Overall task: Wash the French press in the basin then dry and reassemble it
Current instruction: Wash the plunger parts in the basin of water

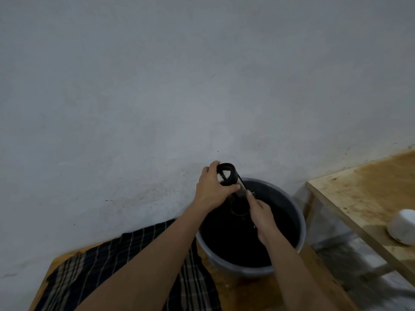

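The fingers of the left hand point(211, 189) are wrapped around the upper part of the French press point(233, 189), just below its black rim, and the carafe is held tilted over the far edge of the basin point(299, 223). The fingers of the right hand point(261, 217) are closed beside the lower part of the carafe; whether a cloth, a sponge or part of the press is gripped there cannot be told. The carafe is judged to be glass, light but fragile and slippery when wet, so it is best held at the black band or the frame rather than by the bare wall. The dark basin is set on a wooden table point(242, 290), with a checked cloth point(125, 265) lying just beside it. A second wooden table point(363, 189) with a white object point(403, 227) is seen to the right, and a plain grey wall point(157, 86) behind.
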The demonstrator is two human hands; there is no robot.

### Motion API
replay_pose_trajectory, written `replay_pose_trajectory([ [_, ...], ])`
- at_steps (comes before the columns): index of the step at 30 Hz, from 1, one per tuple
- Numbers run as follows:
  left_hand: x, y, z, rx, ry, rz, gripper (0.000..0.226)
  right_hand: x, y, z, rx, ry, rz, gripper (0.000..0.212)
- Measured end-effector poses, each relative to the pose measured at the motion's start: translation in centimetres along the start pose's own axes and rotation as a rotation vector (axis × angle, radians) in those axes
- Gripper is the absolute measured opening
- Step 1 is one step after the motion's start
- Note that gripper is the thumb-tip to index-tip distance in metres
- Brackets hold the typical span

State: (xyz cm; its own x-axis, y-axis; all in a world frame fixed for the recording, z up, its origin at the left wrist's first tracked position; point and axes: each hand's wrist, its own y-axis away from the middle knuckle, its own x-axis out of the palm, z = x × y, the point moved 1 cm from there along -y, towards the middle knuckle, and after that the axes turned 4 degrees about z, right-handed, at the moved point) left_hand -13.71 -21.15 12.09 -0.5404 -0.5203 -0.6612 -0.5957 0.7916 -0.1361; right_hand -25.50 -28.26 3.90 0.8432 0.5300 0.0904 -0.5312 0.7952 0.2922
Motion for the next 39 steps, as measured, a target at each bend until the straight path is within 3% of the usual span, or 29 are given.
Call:
replay_pose_trajectory([
  [5, -0.2, -0.4, 0.0, 0.0, 0.016, -0.019, 0.077, 0.4, 0.4, 1.0, 0.026, -0.056, 0.038, 0.031],
  [9, -0.9, -0.8, 0.6, -0.102, 0.111, -0.082, 0.074, 0.9, 0.7, 2.0, 0.028, -0.031, 0.114, 0.038],
  [12, -1.6, -1.2, 0.4, -0.133, 0.161, -0.092, 0.074, 0.9, 0.7, 2.9, -0.016, -0.089, 0.181, 0.022],
  [17, -1.8, -1.5, 0.3, -0.144, 0.224, -0.072, 0.066, 1.1, 0.6, 2.9, -0.082, -0.175, 0.146, 0.026],
  [20, -1.8, -1.9, 1.1, -0.206, 0.298, -0.004, 0.059, 1.0, 0.1, 2.7, -0.045, -0.24, 0.098, 0.017],
  [27, -1.1, -1.8, 3.1, -0.438, 0.561, 0.132, 0.078, 1.2, -0.4, 2.6, -0.008, -0.341, 0.114, 0.009],
  [36, -0.4, -0.5, 4.8, -0.479, 0.581, 0.146, 0.038, 1.7, 0.2, 0.6, 0.09, -0.186, 0.072, 0.021],
  [39, -0.5, 0.1, 5.5, -0.51, 0.623, 0.163, 0.034, 2.0, 0.5, 0.4, 0.085, -0.136, 0.077, 0.024],
])
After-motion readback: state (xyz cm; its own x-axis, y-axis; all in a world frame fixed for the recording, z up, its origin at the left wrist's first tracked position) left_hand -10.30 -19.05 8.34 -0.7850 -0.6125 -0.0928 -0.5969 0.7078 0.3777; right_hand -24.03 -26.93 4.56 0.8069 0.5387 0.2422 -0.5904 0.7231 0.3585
